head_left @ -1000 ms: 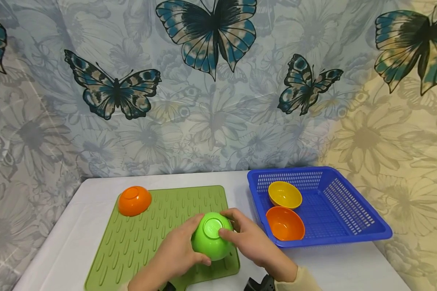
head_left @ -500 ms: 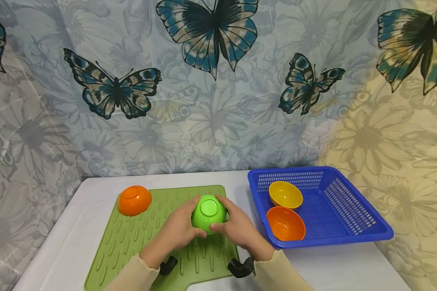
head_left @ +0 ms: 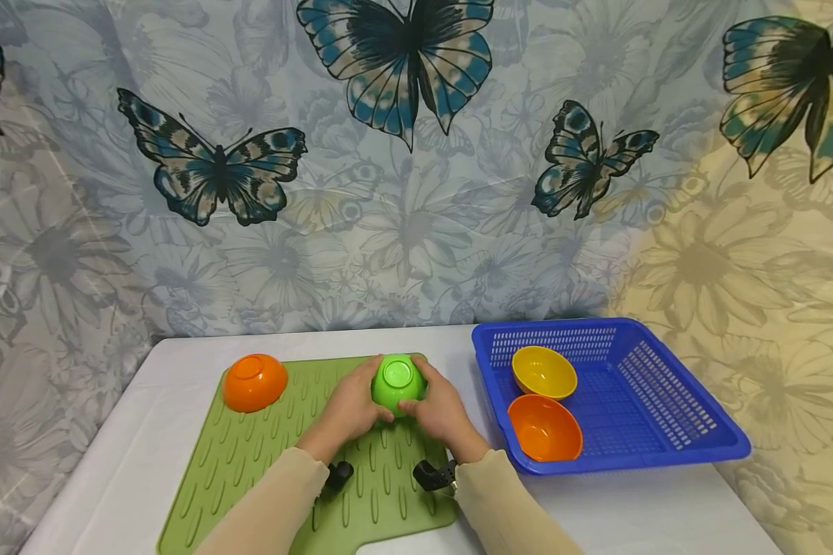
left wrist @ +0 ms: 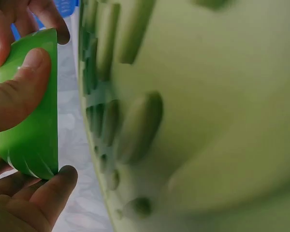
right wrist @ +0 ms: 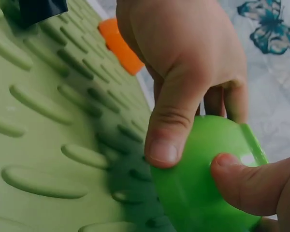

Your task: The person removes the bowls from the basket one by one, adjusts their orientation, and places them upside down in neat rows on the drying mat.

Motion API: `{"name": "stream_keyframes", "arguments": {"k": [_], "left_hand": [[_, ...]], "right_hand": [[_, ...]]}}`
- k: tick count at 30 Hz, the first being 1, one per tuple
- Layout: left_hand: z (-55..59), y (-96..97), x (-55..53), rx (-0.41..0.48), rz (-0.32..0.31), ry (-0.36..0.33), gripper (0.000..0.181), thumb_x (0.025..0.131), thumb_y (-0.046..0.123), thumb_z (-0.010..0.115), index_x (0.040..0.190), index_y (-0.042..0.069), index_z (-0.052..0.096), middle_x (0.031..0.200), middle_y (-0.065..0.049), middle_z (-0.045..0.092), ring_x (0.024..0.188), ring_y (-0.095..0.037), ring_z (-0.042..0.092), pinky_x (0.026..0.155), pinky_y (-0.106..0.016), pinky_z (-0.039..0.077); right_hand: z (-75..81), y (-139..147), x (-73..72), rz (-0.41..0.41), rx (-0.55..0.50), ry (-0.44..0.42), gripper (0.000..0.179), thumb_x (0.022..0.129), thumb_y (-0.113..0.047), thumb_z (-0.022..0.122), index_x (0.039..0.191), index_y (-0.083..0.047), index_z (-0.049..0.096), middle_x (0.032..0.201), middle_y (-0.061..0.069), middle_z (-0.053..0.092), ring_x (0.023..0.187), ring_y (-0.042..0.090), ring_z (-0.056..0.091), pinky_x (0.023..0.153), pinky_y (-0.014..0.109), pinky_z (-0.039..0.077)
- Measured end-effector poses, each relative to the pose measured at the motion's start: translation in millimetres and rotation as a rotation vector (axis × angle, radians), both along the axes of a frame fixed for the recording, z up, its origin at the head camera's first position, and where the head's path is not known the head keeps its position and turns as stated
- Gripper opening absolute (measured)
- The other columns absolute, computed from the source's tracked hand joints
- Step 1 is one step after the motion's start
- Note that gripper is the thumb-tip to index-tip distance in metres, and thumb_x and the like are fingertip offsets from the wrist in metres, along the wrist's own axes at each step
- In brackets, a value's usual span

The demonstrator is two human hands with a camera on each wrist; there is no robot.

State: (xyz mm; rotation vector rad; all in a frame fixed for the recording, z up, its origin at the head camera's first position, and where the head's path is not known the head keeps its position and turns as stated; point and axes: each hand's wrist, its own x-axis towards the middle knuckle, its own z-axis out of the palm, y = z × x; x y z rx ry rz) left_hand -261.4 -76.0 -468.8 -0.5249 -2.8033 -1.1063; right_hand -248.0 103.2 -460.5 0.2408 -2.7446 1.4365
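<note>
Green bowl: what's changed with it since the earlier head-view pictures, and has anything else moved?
The green bowl has moved away from the person, toward the far edge of the green mat. The left hand and right hand moved with it; nothing was taken up or let go. Unchanged: the bowl's upside-down pose, the overturned orange bowl, and the yellow bowl and second orange bowl in the blue basket.

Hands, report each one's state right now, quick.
Left hand: closed, holding the upside-down green bowl by one side.
Right hand: closed, holding the green bowl by the opposite side.
</note>
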Motion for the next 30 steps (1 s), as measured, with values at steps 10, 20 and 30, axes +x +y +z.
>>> {"name": "stream_keyframes", "arguments": {"k": [10,20,30], "left_hand": [[-11.4,5.2,-23.4,-0.043,0.035,-0.04,0.104,0.065,0.014,0.095,0.151,-0.002,0.038,0.149,-0.019,0.045,0.131,-0.038,0.047,0.107,-0.05,0.039],[-19.4,5.5,-32.7,-0.028,0.054,-0.148,0.105,0.07,0.016,0.093,0.154,-0.001,0.033,0.15,-0.019,0.044,0.133,-0.037,0.045,0.107,-0.05,0.038],[-16.7,6.2,-34.9,-0.032,0.054,-0.168,0.106,0.07,0.017,0.092,0.154,-0.002,0.031,0.149,-0.02,0.043,0.133,-0.038,0.044,0.108,-0.05,0.038]], "right_hand": [[-11.4,-3,-23.6,-0.04,0.01,-0.053,0.081,0.081,-0.006,0.082,0.151,-0.007,0.043,0.146,0.019,0.048,0.13,0.041,0.046,0.104,0.055,0.039],[-12.8,-5,-33.3,-0.045,0.066,-0.077,0.076,0.082,-0.008,0.082,0.149,-0.008,0.046,0.142,0.019,0.052,0.127,0.04,0.049,0.101,0.054,0.043],[-10.4,-4,-38.6,-0.018,0.13,-0.085,0.075,0.083,-0.01,0.082,0.149,-0.006,0.046,0.139,0.02,0.054,0.125,0.041,0.05,0.101,0.054,0.043]]}}
